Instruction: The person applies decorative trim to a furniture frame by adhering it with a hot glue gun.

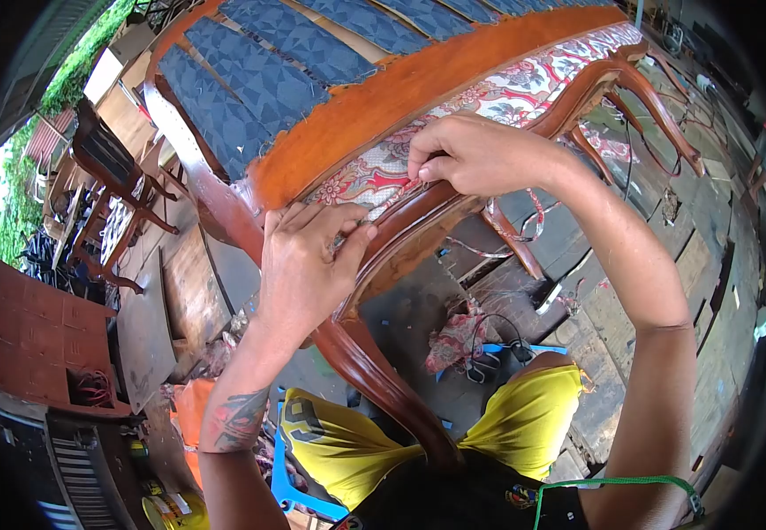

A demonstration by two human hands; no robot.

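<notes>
A wooden seat frame [436,199] with carved, glossy brown edges runs across the middle. Red, white and grey floral fabric [506,88] covers its seat, below an orange-brown rail [356,110] and blue patterned straps [299,53]. Along the front edge lies a narrow trim strip [393,198] of similar floral cloth. My left hand [312,256] pinches the strip's near end, thumb against fingers. Farther along the edge, my right hand [467,155] is closed with curled fingers on the same strip. A curved front leg [374,375] comes down between my knees.
A dark wooden chair [113,177] stands at the left. Floral cloth scraps [462,340] and cables lie on the plank floor. A blue stool [286,477] is beneath me. At lower left are a reddish-brown cabinet [30,318] and a yellow bucket [175,511].
</notes>
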